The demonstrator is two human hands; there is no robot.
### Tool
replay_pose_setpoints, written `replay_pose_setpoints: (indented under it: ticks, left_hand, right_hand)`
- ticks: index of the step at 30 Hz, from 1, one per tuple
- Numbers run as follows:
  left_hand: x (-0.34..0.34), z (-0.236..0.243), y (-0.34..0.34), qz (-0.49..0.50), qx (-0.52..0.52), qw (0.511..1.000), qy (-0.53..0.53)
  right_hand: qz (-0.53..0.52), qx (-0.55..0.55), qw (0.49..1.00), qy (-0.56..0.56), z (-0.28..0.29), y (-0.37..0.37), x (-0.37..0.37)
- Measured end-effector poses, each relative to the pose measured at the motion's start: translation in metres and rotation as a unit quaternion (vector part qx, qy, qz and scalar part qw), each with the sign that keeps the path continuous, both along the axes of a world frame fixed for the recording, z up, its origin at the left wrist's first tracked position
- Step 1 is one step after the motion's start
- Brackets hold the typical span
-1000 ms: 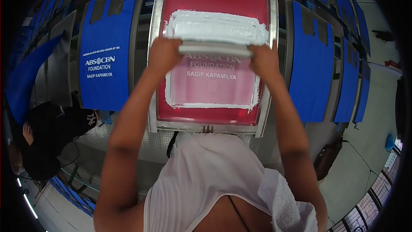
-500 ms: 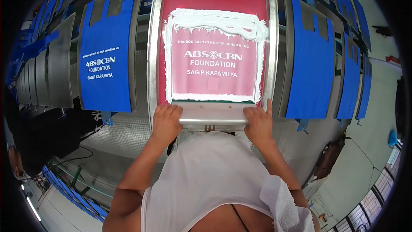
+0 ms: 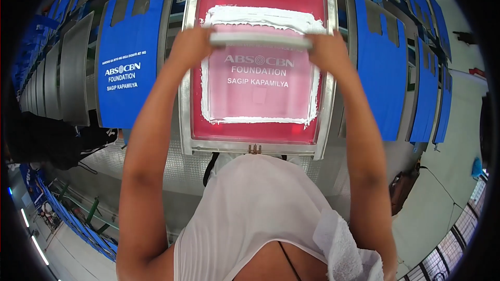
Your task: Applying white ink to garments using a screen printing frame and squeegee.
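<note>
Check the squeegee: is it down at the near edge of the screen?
No. Both hands hold the squeegee at the far end of the screen, beside the white ink band.

blue bags point(image 3: 125, 52), grey pallets point(image 3: 73, 67), white towel point(image 3: 341, 242)

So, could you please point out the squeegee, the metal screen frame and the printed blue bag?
squeegee point(image 3: 260, 40), head view, middle of its blade.
metal screen frame point(image 3: 186, 99), head view, left rail.
printed blue bag point(image 3: 127, 52), head view, upper panel.

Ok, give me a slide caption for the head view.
Both hands, left hand and right hand, grip a squeegee on a pink printing screen.
</note>
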State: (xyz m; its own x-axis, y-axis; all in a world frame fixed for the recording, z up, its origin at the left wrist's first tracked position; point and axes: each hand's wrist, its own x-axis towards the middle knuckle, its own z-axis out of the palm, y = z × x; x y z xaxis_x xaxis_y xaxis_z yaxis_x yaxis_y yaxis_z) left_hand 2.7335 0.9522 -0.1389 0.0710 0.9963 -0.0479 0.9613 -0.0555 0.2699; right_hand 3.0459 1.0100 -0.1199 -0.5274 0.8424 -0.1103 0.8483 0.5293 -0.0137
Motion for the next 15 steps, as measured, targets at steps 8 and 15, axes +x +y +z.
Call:
replay_pose_setpoints:
  ticks: [8, 15]
  left_hand:
    - [0.039, -0.03, -0.196, -0.071, 0.045, 0.992, -0.099]
    - [0.017, -0.024, -0.042, -0.038, 0.076, 0.995, -0.043]
  right_hand:
    - [-0.03, -0.073, 0.995, 0.059, -0.021, -0.198, 0.035]
    - [-0.034, -0.018, 0.999, 0.015, -0.02, -0.051, 0.006]
